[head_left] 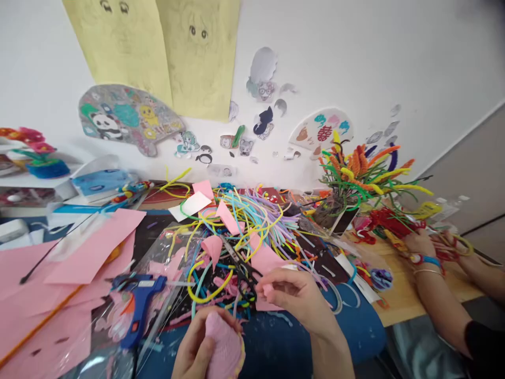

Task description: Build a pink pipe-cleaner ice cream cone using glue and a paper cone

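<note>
My left hand [194,345] is closed around a rounded pink craft piece [223,342] with a yellowish edge, at the bottom middle of the head view. To its upper right, my right hand [303,297] pinches a small pink scrap [269,291] between thumb and fingertips. The two hands are apart. Just beyond them, black-handled scissors [245,273] lie on a tangle of pipe cleaners [272,216] in yellow, blue and purple. Left of my hands, a blue glue gun [142,310] rests on clear plastic with pink scraps.
Pink sheets [27,295] cover the table's left side, with an orange pipe cleaner [43,332] across them. At the right, another person's hands [420,245] work at a wooden table near red strands. A bundle of colourful pipe cleaners [363,173] stands against the wall.
</note>
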Motion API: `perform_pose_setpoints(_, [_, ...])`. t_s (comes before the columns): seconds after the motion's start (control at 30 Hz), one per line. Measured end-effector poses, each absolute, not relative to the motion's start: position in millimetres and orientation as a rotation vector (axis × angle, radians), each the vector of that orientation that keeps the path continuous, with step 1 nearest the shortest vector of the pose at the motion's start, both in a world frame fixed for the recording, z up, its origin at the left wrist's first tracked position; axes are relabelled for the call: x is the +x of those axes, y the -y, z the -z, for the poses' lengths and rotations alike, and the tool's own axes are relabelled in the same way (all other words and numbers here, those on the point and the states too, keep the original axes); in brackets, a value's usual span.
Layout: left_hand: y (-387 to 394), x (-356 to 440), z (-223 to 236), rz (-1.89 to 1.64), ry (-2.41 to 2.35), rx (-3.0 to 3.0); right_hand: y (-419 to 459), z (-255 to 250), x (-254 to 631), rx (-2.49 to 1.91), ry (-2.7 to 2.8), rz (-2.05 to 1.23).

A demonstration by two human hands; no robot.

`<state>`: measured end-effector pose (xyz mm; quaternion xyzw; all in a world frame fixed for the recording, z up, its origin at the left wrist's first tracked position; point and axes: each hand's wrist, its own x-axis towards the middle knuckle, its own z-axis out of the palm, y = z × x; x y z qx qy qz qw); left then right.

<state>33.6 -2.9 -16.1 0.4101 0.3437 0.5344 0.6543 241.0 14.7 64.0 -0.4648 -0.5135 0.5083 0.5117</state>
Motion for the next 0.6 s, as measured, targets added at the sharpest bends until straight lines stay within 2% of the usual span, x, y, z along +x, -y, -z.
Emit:
perform_pose_setpoints(0.23, [19,33,32,-1.14,-0.684,0.587,12,-11,196,-0.976,1.014,-1.446])
perform_pose_setpoints(0.6, [40,-13,19,-1.187,-0.822,0.823,26,11,163,-0.998,1.105,-1.484])
